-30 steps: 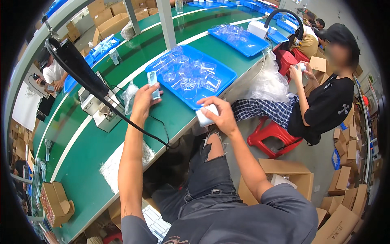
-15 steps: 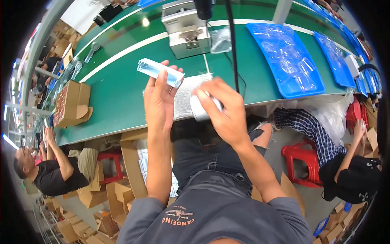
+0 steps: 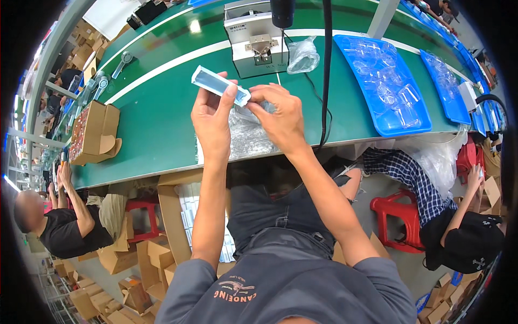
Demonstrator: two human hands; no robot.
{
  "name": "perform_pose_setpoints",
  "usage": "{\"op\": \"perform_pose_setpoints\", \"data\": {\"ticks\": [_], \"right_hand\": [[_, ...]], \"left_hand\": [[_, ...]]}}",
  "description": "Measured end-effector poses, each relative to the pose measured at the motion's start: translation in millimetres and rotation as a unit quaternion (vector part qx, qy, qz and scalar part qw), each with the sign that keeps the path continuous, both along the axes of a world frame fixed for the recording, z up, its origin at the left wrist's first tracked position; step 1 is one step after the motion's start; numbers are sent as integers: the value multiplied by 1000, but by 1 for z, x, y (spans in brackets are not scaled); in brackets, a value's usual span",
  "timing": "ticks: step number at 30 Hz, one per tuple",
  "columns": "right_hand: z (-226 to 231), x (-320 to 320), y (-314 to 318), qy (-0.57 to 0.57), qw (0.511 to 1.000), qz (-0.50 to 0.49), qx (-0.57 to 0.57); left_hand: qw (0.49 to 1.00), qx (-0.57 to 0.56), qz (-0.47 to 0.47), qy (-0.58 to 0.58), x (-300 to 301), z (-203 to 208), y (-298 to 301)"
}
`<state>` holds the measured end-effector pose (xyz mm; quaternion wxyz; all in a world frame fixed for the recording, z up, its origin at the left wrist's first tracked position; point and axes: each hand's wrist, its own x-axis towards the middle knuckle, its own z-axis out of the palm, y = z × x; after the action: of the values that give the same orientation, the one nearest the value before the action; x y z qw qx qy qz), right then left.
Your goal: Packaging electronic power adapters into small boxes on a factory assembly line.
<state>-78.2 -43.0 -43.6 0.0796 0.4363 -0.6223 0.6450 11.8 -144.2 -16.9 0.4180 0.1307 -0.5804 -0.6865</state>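
A pale blue, hollow, elongated shell [image 3: 215, 84], trough-like with an open long side, lies tilted across the fingers of my left hand [image 3: 213, 121], thumb pressed on its near edge. My right hand [image 3: 281, 113] is closed at the shell's right end, thumb and fingertips pinched there. Whether a small piece sits between those fingertips is too small to tell. Below both hands, crumpled clear bubble wrap [image 3: 245, 135] covers part of the green table [image 3: 156, 129] by its front edge.
Beyond my hands stands a grey metal machine [image 3: 256, 46], a clear plastic bag [image 3: 303, 55] beside it. Blue trays [image 3: 386, 121] of clear plastic parts lie right. Left is a carton [image 3: 102, 132]; another carton [image 3: 174, 216] with pale pieces sits below. Co-workers sit on both sides.
My right hand has moved up and left to the shell's end. The round white object it held is no longer visible. The shell has shifted slightly right and turned.
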Motion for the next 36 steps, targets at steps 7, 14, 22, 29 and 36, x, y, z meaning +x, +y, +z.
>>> {"op": "perform_pose_setpoints", "data": {"ticks": [7,14,22,29,36], "right_hand": [[0,8,2,-186,982,26,1],[-22,-6,2,-144,986,74,-38],[34,-23,20,-112,984,119,70],[40,-48,12,-50,972,147,176],[44,-54,22,-23,967,157,200]], "left_hand": [[998,-54,2,-16,2,0,0],[998,-53,3,-21,0,-6,3],[980,-177,39,-81,-4,-11,10],[964,-208,78,-149,-8,-36,20],[975,-194,-20,-106,-2,-42,-2]]}}
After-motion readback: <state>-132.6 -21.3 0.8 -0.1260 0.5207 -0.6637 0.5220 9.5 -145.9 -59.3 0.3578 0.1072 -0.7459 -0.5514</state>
